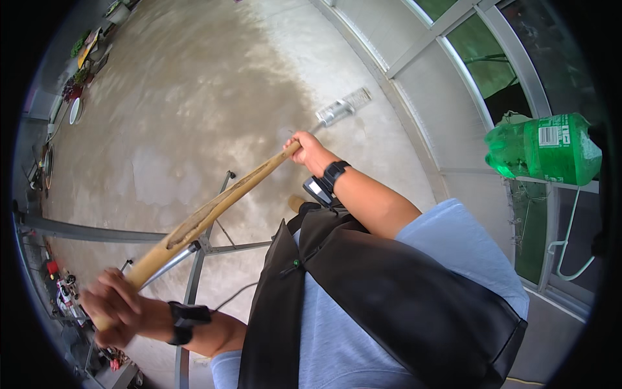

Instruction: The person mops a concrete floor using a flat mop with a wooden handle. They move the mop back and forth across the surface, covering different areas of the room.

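Note:
My left hand (112, 309), blurred, grips the near end of a long wooden handle (214, 209) at the lower left. Farther along, my right hand (306, 150) is closed around the same handle, near its far end. Beyond it, a pale, silvery tool head (343, 107) lies at the floor; blur hides its exact kind. The handle slants across my front and has a rough, dark groove along it. The concrete floor (184, 121) shows a broad dark, wet-looking area beside a paler strip. Both wrists wear black straps with small devices.
A metal frame (194, 277) stands under and beside the handle at the left. A panelled wall with windows (432, 97) runs along the right. A green plastic bottle (544, 148) hangs at the right, near a hanger (566, 257). Potted plants (80, 75) and clutter line the far left.

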### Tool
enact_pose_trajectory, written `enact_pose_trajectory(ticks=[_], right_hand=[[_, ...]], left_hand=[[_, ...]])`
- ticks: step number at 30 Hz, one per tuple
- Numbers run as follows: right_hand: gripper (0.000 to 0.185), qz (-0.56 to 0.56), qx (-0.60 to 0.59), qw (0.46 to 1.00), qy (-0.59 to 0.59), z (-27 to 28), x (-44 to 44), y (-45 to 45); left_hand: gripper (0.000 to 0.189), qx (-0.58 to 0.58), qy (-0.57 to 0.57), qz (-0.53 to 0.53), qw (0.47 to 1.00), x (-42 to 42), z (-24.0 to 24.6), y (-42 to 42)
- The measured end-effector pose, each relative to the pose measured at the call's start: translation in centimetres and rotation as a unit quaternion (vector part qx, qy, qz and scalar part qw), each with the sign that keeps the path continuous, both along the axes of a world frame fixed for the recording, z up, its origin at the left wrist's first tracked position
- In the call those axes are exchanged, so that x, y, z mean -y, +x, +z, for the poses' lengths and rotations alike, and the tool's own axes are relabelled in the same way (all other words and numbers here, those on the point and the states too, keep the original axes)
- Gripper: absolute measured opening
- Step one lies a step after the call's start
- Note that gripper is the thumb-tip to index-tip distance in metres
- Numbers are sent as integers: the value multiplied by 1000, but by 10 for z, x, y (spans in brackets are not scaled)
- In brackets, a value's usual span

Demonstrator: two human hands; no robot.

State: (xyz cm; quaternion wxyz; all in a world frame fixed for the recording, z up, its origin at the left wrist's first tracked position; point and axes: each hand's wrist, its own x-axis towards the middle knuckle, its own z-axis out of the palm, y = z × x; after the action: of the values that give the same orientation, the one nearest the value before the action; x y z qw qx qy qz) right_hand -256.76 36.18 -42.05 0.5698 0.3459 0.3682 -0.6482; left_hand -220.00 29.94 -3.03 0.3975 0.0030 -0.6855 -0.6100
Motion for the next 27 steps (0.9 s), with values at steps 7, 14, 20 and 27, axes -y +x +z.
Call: enact_pose_trajectory(ticks=[7, 14, 20, 27], right_hand=[[9, -178, 72, 981, 41, -13, -23, -26], [16, -191, 121, 970, 85, -9, 34, -63], [13, -123, 131, 983, 38, -3, 111, -103], [9, 10, 104, 994, -16, -11, 201, -141]], left_hand=[[34, -55, 207, 136, 967, 129, -31, -122], [36, -77, 245, 148, 955, 184, -32, -189], [37, -109, 212, 178, 955, 213, -15, -202], [38, -112, 144, 407, 895, 168, -8, -201]])
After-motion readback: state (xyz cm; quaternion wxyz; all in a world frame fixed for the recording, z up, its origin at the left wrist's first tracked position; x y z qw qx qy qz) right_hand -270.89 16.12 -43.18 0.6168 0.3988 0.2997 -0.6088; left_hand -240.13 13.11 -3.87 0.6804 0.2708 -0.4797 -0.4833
